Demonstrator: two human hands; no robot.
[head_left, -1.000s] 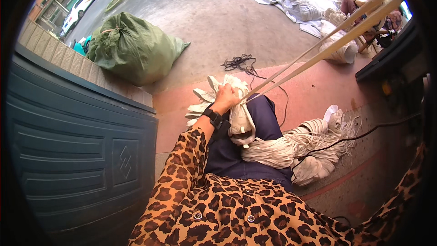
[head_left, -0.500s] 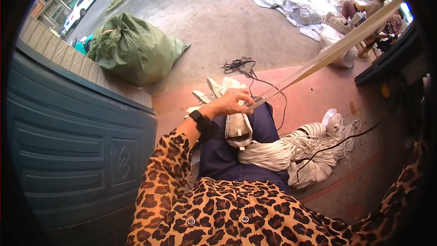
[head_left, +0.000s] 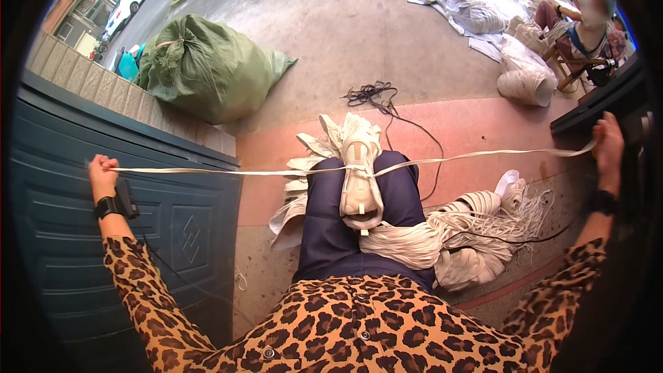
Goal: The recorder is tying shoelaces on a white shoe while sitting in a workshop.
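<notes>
Head view: the left hand (head_left: 102, 171) is closed in a fist around one end of a long flat cream-white fabric strap (head_left: 442, 160), held out far to the left in front of the dark teal panelled metal door (head_left: 62, 249); the right hand (head_left: 609, 146) is closed on the other end, out at the far right beside a dark ledge (head_left: 587, 114); the strap runs taut between them, passing over the knee in dark blue trousers (head_left: 331, 235). A white bundle of the same straps (head_left: 359, 173) lies draped on that knee, and a larger heap of looped cream straps (head_left: 456, 235) rests on the ground just right of the leg.

Risks, as a judgement: both arms are near full spread, so the strap could slip out of either fist if the grip eases; the draped bundle could slide off the knee if the leg moves; the thin black cord (head_left: 387, 103) on the pavement beyond, and loose loops of the heap, could snag the strap and tangle it. A green woven sack (head_left: 207, 65) sits far left, well apart.
</notes>
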